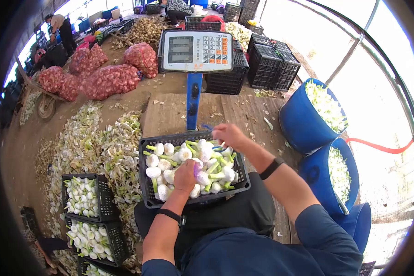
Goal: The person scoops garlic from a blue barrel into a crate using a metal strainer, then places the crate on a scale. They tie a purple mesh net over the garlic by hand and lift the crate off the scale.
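Note:
A black plastic crate (145, 184) full of white garlic bulbs (153, 172) with short green stems sits at my lap, below the platform scale. My left hand (186, 175) is closed over the middle of the bulbs. A thin purple piece (197, 169), perhaps netting, shows at its fingers; what lies in the palm is hidden. My right hand (230, 135) is closed in a pinch above the crate's far right side. A thin blue strand (208, 127) sticks out from its fingertips, and more blue shows just below the hand.
The scale's display (198, 50) stands on a blue post (193, 101) behind the crate. Blue barrels (301, 117) of trimmings stand right. Garlic crates (106, 198) and loose peelings (124, 138) lie left. Red net sacks (110, 82) and people (60, 27) are farther back.

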A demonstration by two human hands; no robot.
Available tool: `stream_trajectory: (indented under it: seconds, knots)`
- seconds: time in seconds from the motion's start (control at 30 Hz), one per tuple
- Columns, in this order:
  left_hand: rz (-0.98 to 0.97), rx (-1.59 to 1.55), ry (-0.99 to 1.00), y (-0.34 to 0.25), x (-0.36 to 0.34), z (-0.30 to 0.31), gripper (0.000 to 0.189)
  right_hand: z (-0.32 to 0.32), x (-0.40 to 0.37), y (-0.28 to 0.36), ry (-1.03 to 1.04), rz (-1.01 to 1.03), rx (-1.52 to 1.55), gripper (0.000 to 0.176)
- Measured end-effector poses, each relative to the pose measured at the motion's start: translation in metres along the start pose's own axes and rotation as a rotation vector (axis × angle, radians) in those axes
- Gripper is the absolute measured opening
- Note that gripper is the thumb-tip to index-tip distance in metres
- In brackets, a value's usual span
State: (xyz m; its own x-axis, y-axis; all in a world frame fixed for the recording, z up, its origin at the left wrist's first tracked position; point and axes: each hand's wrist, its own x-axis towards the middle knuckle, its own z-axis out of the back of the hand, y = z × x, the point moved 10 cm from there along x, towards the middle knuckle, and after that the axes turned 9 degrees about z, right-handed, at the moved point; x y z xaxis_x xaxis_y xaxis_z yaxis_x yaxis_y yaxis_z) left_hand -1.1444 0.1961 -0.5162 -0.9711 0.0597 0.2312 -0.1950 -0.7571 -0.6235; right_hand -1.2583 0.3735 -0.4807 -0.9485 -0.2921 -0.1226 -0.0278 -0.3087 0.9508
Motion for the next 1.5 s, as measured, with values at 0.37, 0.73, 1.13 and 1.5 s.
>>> stream_trajectory:
  seconds: [0.37,0.73,1.13,1.5]
  knots:
    - [-0.12,0.004,-0.066,-0.024,-0.004,0.019,0.012,-0.098,-0.019,-0.014,0.069,0.281,-0.329,0.019]
    - [-0.092,-0.085,0.041,-0.003,0.0,-0.001,0.015,-0.106,-0.038,-0.025,0.096,0.56,-0.416,0.011]
    - [0.021,-0.207,-0.131,0.0,0.013,0.005,0.017,-0.041,-0.077,-0.034,-0.228,0.288,-0.333,0.012]
    - [-0.055,-0.033,0.048,-0.012,0.006,0.002,0.009,-0.054,-0.068,-0.041,-0.264,0.239,-0.25,0.017]
